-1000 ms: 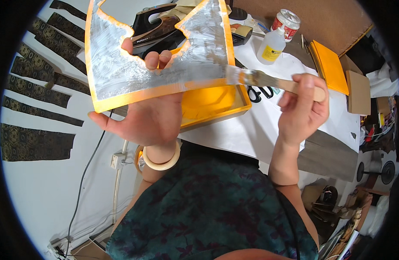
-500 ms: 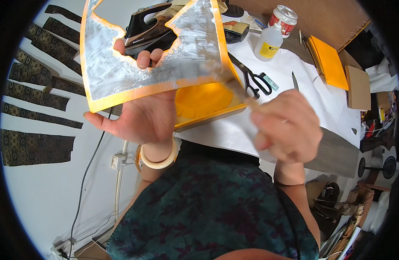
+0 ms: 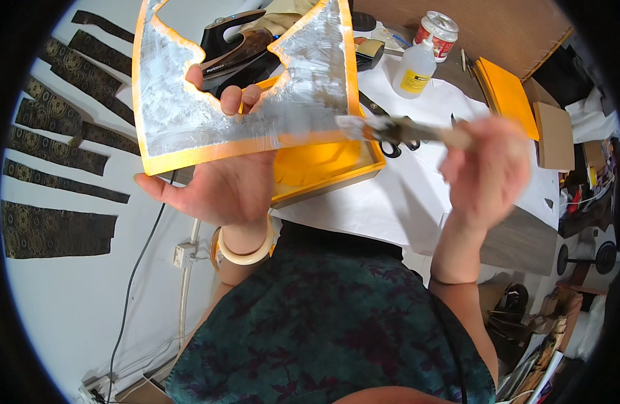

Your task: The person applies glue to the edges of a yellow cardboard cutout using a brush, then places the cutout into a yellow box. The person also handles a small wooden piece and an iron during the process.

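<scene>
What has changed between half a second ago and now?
The right hand has moved up and to the right with the brush, which now crosses in front of the scissors. Nothing was taken hold of or let go. The left hand still holds the orange-edged panel, and the white bottle stays in place.

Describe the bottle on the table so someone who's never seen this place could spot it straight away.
Find the big white paper on the table, then look toward its far edge, beyond and to the left of the right hand. A whitish bottle stands there, just in front of a can. Its narrow tip and yellow label set it apart from the red and silver can.
</scene>
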The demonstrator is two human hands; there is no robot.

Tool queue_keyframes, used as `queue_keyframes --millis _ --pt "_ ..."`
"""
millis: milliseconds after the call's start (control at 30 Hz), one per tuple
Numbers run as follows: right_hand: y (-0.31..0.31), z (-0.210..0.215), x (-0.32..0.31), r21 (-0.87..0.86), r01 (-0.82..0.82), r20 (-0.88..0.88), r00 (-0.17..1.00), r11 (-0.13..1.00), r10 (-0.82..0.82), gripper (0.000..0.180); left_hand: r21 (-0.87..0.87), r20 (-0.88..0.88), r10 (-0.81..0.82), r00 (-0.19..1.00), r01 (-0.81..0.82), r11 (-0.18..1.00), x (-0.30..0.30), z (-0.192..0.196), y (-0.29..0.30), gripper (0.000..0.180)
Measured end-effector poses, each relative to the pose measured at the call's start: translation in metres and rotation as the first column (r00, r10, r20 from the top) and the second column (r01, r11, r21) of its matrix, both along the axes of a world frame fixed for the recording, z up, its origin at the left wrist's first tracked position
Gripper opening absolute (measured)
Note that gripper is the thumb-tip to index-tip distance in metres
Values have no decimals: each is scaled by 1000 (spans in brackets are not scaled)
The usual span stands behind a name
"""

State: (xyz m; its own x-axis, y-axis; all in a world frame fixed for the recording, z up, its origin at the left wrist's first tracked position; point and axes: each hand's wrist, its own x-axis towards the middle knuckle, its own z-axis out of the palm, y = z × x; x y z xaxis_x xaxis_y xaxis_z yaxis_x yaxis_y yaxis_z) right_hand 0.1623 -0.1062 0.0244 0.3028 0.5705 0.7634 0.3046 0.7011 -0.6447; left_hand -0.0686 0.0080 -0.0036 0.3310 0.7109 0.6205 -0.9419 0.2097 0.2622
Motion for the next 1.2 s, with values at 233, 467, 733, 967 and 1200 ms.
queue_keyframes --millis 233,467,733,967,1200 --pt "14 0 0 24 20 -212 977 1000 -15 27 -38 -40 49 998 -50 998 -1 0 -4 108" --pt "22 8 12 38 -53 -171 984 998 58 22 -65 -69 99 993 -104 993 -1 2 -7 106" --pt "35 14 24 303 107 377 899 947 -222 17 -118 -94 86 992 -97 988 1 5 -12 104" --pt "7 23 5 71 -85 494 868 994 39 10 -102 -86 90 992 -98 990 2 1 -9 103" --pt "42 25 26 324 88 395 892 942 -220 9 -145 -91 188 978 -200 969 2 5 -8 93"
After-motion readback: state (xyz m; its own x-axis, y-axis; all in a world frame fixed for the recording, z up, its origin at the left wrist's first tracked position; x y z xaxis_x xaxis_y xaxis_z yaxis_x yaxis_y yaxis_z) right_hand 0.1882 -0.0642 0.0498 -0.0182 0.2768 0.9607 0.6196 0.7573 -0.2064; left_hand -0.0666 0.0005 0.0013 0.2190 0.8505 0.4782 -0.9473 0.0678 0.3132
